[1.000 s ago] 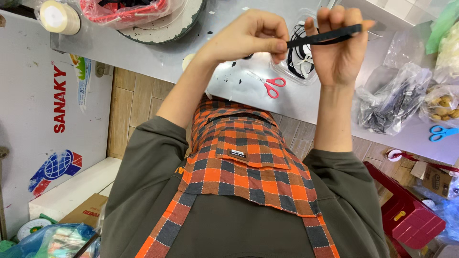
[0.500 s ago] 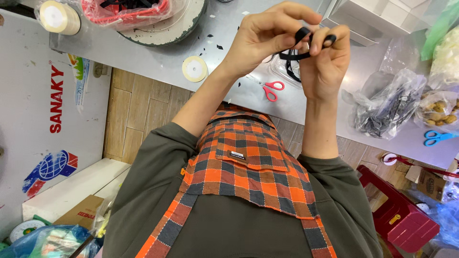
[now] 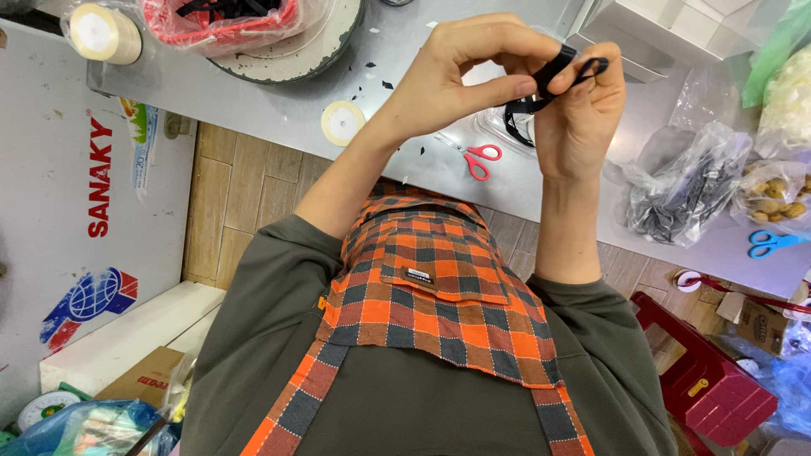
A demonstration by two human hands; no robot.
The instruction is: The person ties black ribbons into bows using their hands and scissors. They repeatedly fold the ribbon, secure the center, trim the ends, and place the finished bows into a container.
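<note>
Black ribbon (image 3: 568,69) is being worked between both hands above the grey table (image 3: 253,93), up near the top edge of the view. Left hand (image 3: 469,72) is pinching it w/ thumb and forefinger closed on the strip; right hand (image 3: 583,114) is curling around the other side, fingers closed on the loop too. Hands are touching, pressed together around the same bit of ribbon, so both are clamped on it & nothing is hanging free except a short tail dropping toward the table.

Under the hands a clear bag (image 3: 515,127) w/ more dark strips is lying, and red-handled scissors (image 3: 480,159) are sitting just beside it. A cream tape roll (image 3: 342,122) is resting to the left near the table edge; another roll (image 3: 103,32) is sitting far left by a round tray (image 3: 296,51) holding a red net bag. To the right, bags of dark bits (image 3: 684,190) and blue scissors (image 3: 773,242) are lying well apart from the hands.

Risks, as I judge them: the ribbon is thin & slick-looking, so the loop could be slipping out of the pinch if either thumb is easing off, and the fold would be coming undone. Work is happening in mid-air, so a dropped piece could be landing among the loose black scraps on the table and getting hard to pick out. Scissors are lying close under the wrists; a hand coming down blind could be catching the blades.
</note>
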